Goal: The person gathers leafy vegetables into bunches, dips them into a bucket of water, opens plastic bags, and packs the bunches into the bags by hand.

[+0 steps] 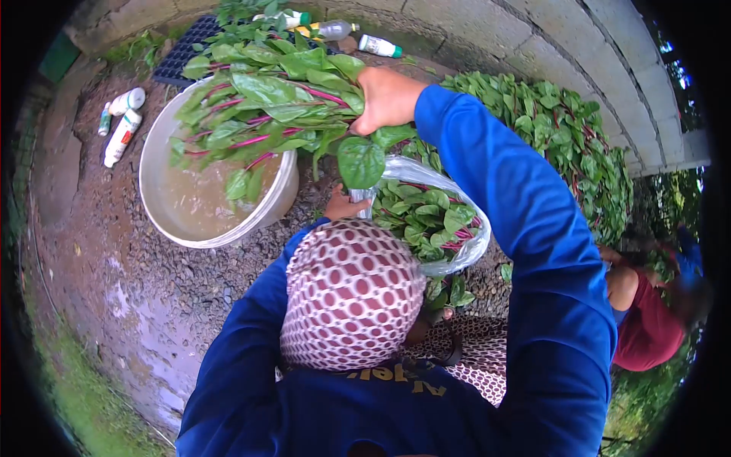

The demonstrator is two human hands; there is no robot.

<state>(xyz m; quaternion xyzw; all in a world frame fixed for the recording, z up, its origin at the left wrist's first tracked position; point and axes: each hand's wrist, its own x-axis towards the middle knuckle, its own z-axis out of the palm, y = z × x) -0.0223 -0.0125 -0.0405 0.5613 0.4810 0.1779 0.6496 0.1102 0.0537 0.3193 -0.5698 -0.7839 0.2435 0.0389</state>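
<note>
My right hand (391,100) is closed round the stems of a big bunch of red-stemmed Malabar spinach (278,99), held out over a white bucket (160,206). Cloudy brown water (209,194) stands in the bucket, and a few leaves hang low over it. Beside my knee, my left hand (345,204) grips the near left edge of a clear plastic bag (478,247). More of the same greens (430,217) lie inside the bag. My left fingertips are partly hidden by the bag's edge.
A long heap of greens (567,129) lies along the block wall (487,34). White bottles (122,137) lie on the wet ground, with more bottles (379,46) by the wall. A black seedling tray (179,65) sits behind the bucket. Another person in red (647,324) crouches at the right.
</note>
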